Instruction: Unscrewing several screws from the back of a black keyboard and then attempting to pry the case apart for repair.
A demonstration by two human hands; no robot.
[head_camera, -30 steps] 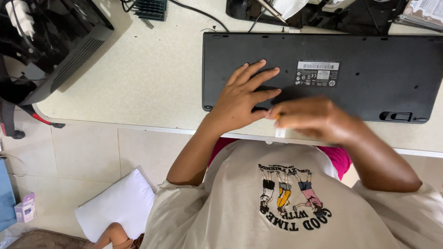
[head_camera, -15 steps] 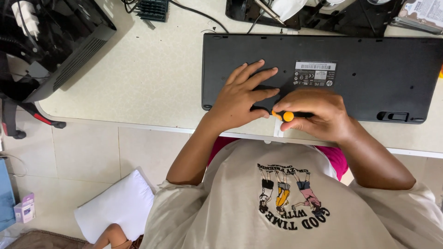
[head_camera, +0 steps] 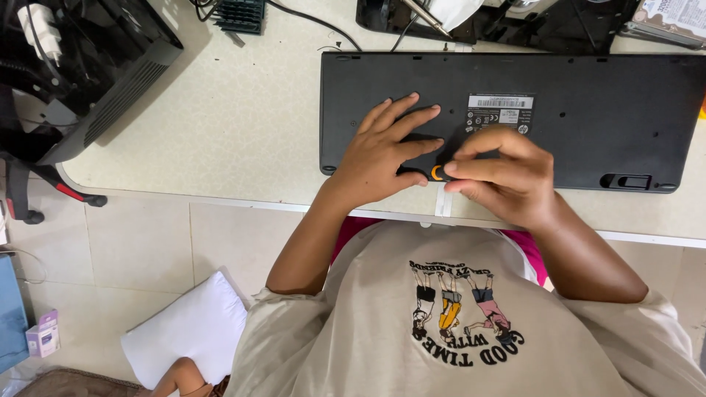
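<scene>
Lying face down on the desk (head_camera: 220, 110), the black keyboard (head_camera: 588, 110) ran out of frame at three o'clock. The left hand (head_camera: 382, 151) pressed flat and spread on its back. The right hand (head_camera: 507, 176) pinched a small tool (head_camera: 437, 173), of which only an orange end showed at nine o'clock of the fingers; the rest was hidden.

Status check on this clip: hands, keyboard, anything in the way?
Left hand flat on upturned black keyboard, steadying it. Right hand pinching orange-ended tool against keyboard's near edge. Nothing between hands and keyboard.
</scene>
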